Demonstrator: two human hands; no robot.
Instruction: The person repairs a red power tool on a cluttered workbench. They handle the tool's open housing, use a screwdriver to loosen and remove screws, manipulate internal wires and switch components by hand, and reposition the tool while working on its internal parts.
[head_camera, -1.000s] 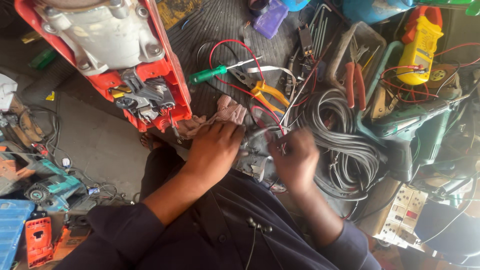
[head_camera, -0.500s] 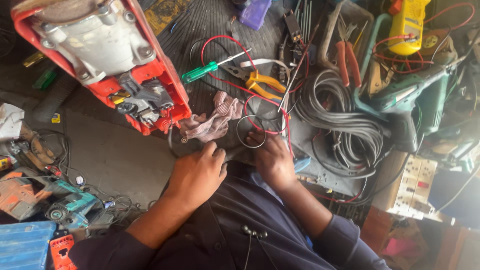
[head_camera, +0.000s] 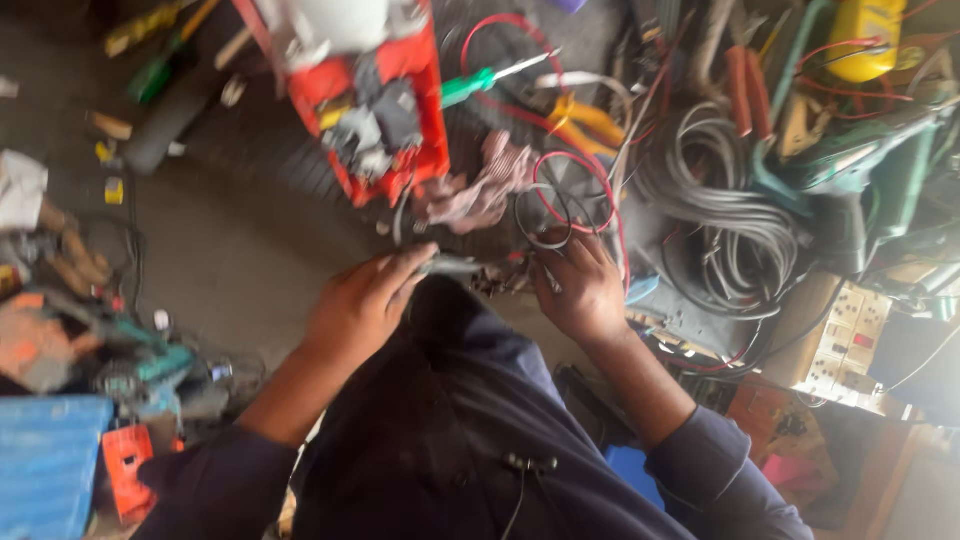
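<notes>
**Kid:** What is the left hand (head_camera: 362, 305) doing?

**Helper:** Its fingers are curled around a small grey metal part (head_camera: 450, 266). The picture is blurry, so I can't tell what kind of part it is.

**Kid:** And the right hand (head_camera: 583, 290)?

**Helper:** It sits just beside the left one, over the person's lap. Its fingers are bent onto some thin wires (head_camera: 545, 275), pinching them. The grey part is between the two hands.

**Kid:** What is the red loop?

**Helper:** That is a red wire (head_camera: 575, 190), lying on the floor just past the right hand's fingertips. A pink rag (head_camera: 485, 190) lies next to it, on its left.

**Kid:** What is the big red thing?

**Helper:** A red machine (head_camera: 375, 95) with its insides showing, near the far edge of the floor. A green screwdriver (head_camera: 480, 85) lies beside it.

**Kid:** And all those grey ropes?

**Helper:** A coil of grey cable (head_camera: 725, 215), off to the right of the hands. Yellow pliers (head_camera: 585, 118) lie between the cable and the screwdriver.
</notes>
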